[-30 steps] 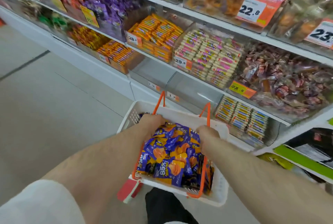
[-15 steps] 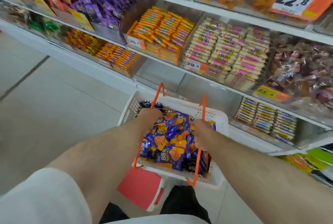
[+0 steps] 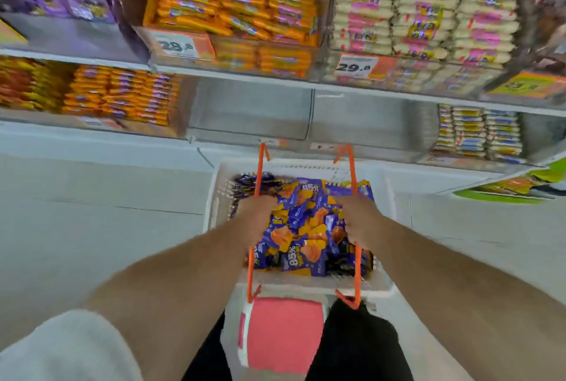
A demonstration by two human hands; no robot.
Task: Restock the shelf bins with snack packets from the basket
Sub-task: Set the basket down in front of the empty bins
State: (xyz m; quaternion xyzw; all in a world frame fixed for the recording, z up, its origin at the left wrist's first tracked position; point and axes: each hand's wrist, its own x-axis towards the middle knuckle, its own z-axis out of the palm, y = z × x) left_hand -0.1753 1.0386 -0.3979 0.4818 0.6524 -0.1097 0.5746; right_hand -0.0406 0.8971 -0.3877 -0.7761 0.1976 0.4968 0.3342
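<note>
So far nothing from your load has reached the shelf, as far as this view shows. On the left, the lower bin of orange packets point(image 3: 119, 92) looks well stocked. Next to it stand two clear bins, the left empty bin point(image 3: 251, 111) and the right empty bin point(image 3: 370, 114), and those look like your targets. Your left hand point(image 3: 255, 217) curls round the left orange handle point(image 3: 258, 172), though the fingers themselves are hidden under the knuckles. Between your hands the white basket point(image 3: 386, 197) sits just below the empty bins, heaped with purple and orange snack packets point(image 3: 301, 227), so the whole stock is left to move. Your right hand point(image 3: 356, 218) grips the right orange handle point(image 3: 352, 172) the same way. Further right, the lower bin of blue and yellow packets point(image 3: 477, 132) is partly filled. You will likely need to set the basket down first.
</note>
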